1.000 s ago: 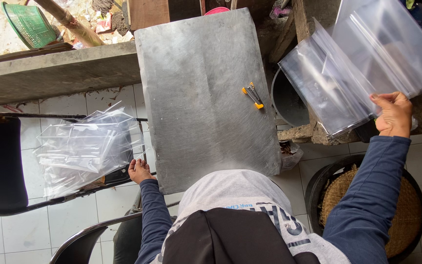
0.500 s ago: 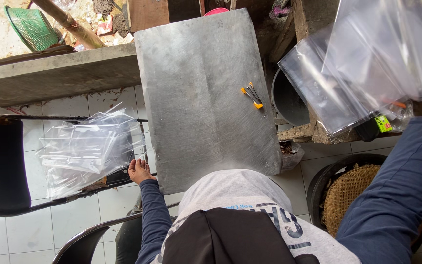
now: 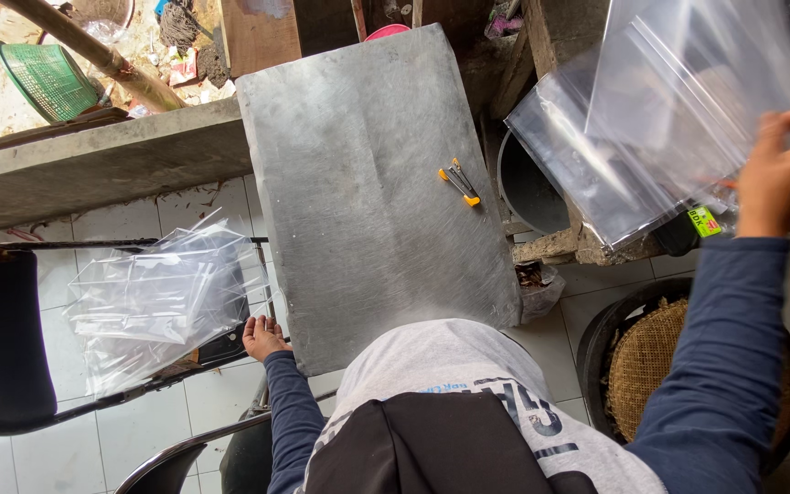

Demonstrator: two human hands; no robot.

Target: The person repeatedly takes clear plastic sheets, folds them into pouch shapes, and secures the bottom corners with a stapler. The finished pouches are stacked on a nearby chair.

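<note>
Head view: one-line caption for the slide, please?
Right hand lifts clear plastic bags beside a grey metal tabletop; left hand rests at its edge.

A green basket (image 3: 48, 80) is sitting far left beyond the concrete ledge (image 3: 93, 165), and a woven tray (image 3: 651, 366) is lying near right.

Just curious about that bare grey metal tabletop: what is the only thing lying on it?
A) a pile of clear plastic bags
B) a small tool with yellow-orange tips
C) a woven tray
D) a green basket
B: the small tool with yellow-orange tips lies alone on the grey metal tabletop; the pile of clear plastic bags sits on the black chair beside it instead.
</note>
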